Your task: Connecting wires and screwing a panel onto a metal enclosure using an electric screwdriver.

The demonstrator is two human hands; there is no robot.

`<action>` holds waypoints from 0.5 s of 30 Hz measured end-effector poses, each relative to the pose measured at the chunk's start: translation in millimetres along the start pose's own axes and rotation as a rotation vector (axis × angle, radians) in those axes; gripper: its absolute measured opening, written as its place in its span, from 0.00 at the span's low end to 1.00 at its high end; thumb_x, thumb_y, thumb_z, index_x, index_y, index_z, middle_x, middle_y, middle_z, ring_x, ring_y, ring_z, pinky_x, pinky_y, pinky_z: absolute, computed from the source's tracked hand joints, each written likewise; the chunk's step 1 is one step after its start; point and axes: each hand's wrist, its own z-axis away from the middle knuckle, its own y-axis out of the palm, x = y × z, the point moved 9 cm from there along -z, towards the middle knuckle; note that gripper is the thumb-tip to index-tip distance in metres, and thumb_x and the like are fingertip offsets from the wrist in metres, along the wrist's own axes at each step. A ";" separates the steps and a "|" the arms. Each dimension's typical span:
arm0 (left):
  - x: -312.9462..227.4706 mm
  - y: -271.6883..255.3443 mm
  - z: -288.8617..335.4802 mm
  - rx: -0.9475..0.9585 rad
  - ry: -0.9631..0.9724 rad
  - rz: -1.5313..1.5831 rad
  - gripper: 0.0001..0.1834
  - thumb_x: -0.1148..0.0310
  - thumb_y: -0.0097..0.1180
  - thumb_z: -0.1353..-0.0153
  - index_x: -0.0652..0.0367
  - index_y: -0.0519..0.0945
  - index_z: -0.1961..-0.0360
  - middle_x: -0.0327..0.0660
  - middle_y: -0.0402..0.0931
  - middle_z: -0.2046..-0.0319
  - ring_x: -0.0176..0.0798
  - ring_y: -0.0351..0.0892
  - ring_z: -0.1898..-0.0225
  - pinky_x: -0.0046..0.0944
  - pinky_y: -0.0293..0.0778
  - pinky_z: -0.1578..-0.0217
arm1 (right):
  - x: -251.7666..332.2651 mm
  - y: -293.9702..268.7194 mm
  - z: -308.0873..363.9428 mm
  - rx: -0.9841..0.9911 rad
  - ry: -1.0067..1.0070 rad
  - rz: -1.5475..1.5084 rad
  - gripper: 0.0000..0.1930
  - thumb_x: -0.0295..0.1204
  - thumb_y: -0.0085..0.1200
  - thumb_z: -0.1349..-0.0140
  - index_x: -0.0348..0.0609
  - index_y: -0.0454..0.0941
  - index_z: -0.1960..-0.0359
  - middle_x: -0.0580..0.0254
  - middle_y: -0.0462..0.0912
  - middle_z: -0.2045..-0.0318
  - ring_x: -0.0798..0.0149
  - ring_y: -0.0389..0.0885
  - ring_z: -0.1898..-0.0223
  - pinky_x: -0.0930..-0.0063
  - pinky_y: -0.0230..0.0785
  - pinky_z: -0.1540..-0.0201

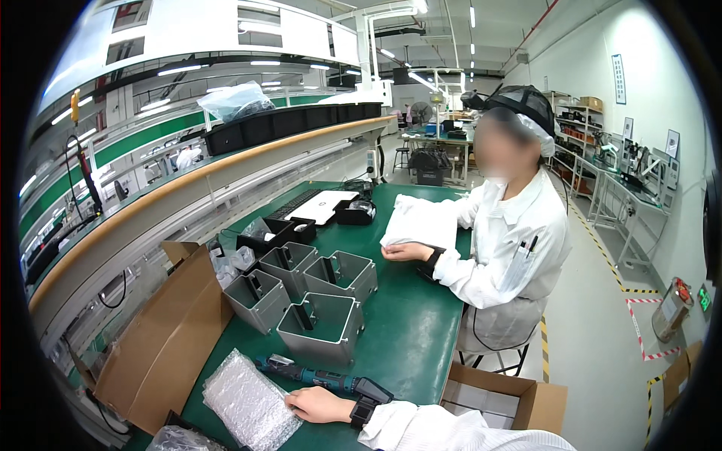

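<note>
My right hand (322, 405) reaches in from the lower right, in a white sleeve with a black band at the wrist. Its fingers are closed at the right edge of a clear bubble wrap bag (248, 400), which lies flat on the green table (410, 331). Just beyond the hand rests a teal and black cordless screwdriver (323, 377). Several grey open-topped metal housings (322, 342) stand farther up the table, each with a black part inside. My left hand is out of view.
Across the table a seated co-worker (511, 240) handles a white bag (421, 223). A cardboard sheet (169, 338) leans along the left edge. An open cardboard box (549, 406) stands at the right. Black trays (282, 233) and a white device (325, 207) lie at the back.
</note>
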 end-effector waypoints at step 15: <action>-2.3 -6.8 -1.2 -0.026 0.015 -0.001 0.14 0.72 0.55 0.46 0.55 0.80 0.56 0.45 0.75 0.51 0.51 0.69 0.44 0.51 0.61 0.43 | 4.1 -9.8 1.5 0.001 0.016 0.032 0.08 0.29 0.51 0.46 0.42 0.72 0.65 0.57 0.78 0.68 0.54 0.79 0.65 0.62 0.72 0.64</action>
